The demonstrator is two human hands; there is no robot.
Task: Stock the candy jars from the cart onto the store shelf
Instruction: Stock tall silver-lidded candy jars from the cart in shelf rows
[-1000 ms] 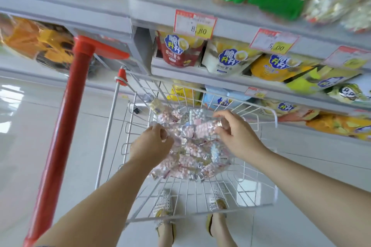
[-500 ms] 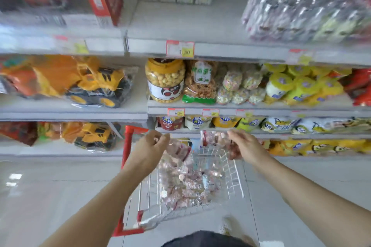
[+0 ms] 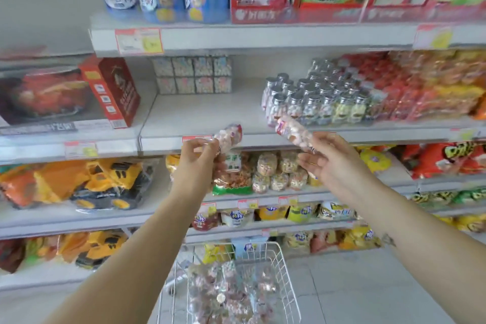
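Level with the front lip of the store shelf (image 3: 200, 116), I am holding the left jar (image 3: 228, 138) in the left hand (image 3: 196, 155) and the right jar (image 3: 293, 134) in the right hand (image 3: 328, 163), fingers clamped round each, both tilted toward the bare space beside the stocked jars (image 3: 315, 102), presumably for standing them there.

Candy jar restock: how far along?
Looks done: rows of silver-capped clear candy jars stand on the white middle shelf. In hand: the left hand holds one clear pink-candy jar, the right hand a second jar, both near the shelf edge, not yet placed. Left: heaped cart jars in the white wire cart.
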